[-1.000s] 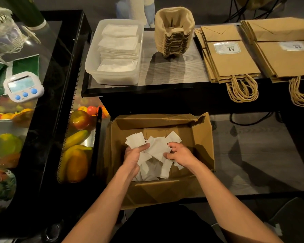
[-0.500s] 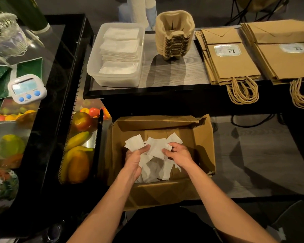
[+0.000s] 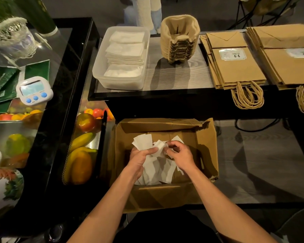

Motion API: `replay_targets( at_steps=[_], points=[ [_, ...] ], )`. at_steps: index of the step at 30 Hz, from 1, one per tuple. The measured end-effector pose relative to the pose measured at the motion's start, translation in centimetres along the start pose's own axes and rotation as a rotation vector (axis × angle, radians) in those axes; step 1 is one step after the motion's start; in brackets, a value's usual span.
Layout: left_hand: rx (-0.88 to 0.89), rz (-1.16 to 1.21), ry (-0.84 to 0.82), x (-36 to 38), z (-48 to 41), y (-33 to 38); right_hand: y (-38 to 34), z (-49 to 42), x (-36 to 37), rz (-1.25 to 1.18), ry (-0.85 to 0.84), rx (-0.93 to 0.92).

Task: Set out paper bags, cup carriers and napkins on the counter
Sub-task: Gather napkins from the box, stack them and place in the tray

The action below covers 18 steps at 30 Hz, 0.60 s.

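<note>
step: I judge that the napkin part is in hand. The paper bags (image 3: 235,67) and cup carriers (image 3: 180,39) already lie on the counter (image 3: 174,76), so the task looks near its end.
next move: the bunch must be squared, lifted out of the cardboard box (image 3: 206,146) and laid in the plastic tub (image 3: 119,84). Thin sheets slip easily, so it calls for a firm hold.
counter: it carries all the goods that are set out.
cardboard box: open, lower than the counter's front edge, before the person.
paper bags: two flat stacks at the right, with handles hanging over the edge.
plastic tub: at the left, with folded napkins (image 3: 125,51) stacked inside.
cup carriers: one nested stack between the tub and the bags.
left hand (image 3: 139,160): over the box, fingers and thumb curled round a bunch of loose napkins (image 3: 143,142).
right hand (image 3: 181,155): just beside the left, fingertips pinching a sheet of the same bunch.
loose napkins: more lie in the box under both hands.
</note>
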<state>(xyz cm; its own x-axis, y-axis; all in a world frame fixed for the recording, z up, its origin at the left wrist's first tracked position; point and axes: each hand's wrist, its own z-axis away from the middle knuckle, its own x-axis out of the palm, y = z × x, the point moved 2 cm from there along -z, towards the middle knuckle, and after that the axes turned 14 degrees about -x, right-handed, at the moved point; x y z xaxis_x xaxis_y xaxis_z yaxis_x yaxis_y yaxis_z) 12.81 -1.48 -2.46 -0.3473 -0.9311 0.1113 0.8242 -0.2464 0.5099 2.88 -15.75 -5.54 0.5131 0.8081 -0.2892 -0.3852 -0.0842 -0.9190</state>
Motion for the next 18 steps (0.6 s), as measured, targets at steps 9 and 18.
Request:
replay_targets(
  at_steps=[9, 18],
  points=[
    [-0.003, 0.112, 0.046, 0.0, -0.6, 0.1, -1.3, 0.3, -1.2, 0.141, 0.031, -0.129],
    [0.047, -0.116, 0.027, -0.1, -0.8, 0.3, -2.5, -0.2, -1.0, 0.1, -0.253, -0.103]
  ],
)
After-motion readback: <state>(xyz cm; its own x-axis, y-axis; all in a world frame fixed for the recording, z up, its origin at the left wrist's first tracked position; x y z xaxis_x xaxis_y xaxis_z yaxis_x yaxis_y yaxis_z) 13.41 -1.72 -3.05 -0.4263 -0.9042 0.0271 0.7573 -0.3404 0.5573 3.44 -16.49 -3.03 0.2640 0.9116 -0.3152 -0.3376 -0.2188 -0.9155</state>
